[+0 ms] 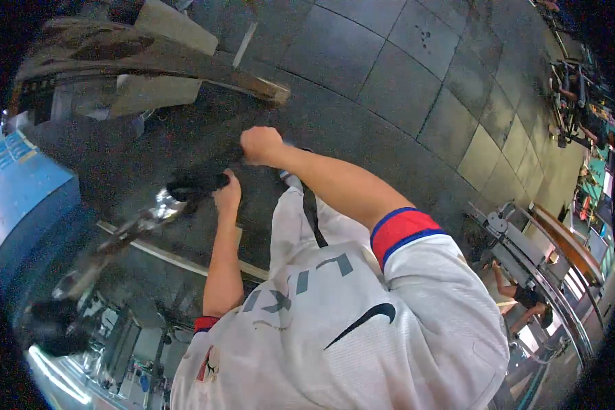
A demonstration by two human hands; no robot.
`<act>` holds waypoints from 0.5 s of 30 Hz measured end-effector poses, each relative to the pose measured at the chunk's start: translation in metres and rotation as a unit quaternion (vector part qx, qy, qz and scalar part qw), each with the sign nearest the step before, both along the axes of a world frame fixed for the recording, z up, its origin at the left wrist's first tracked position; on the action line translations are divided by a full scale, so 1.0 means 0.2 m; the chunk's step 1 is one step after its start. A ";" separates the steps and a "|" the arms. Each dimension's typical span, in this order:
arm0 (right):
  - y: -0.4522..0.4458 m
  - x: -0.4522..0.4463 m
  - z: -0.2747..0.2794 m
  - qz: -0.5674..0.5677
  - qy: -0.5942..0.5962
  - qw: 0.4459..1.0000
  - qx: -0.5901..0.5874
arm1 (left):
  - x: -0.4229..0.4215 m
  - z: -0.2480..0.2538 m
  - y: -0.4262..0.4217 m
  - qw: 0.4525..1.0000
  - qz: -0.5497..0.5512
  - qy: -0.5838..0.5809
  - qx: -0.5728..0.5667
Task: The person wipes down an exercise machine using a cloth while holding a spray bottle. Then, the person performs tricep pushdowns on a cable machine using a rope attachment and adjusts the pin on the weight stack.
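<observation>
Dark and partly blurred, a black rope-like cable handle (197, 186) runs between my hands and a shiny metal clip (165, 203). My left hand (228, 194) is closed around one part of it. In front of my body, slightly higher in view, my right hand (261, 145) makes a fist against the dark end of the handle; its grip is partly hidden. From the clip, a blurred metal link or cable (109, 247) stretches down left toward a round black part (56, 326).
Dark square tiles (389, 75) cover the floor. A curved, wood-edged piece of equipment (266, 89) stands ahead at left, near a blue panel (34, 184). Gym frames (506, 232) and a person (526, 297) are at right. Pale strips (160, 254) edge the floor.
</observation>
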State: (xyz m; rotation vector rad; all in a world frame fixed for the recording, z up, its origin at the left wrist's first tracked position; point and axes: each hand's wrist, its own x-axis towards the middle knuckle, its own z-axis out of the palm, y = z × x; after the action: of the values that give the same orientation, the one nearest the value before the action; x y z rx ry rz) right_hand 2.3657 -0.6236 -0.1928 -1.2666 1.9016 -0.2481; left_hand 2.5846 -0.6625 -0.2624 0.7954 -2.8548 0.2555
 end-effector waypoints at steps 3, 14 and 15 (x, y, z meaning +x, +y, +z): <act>-0.07 0.01 0.23 -0.009 -0.033 0.998 -0.058 | 0.02 0.06 -0.09 0.988 0.088 0.040 0.120; -0.09 0.01 1.01 -0.010 -0.194 0.963 -0.188 | 0.26 0.69 -0.19 0.899 0.291 0.285 0.161; -0.09 0.03 1.04 0.020 -0.189 0.958 -0.215 | 0.26 0.77 -0.19 0.821 0.325 0.408 0.231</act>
State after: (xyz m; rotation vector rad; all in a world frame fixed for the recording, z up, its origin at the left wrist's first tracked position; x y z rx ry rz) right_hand 2.3721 -0.6423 0.0159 -1.4128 1.5338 -0.8580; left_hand 2.6363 -0.7004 -0.1079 1.4993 -1.7557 -0.5965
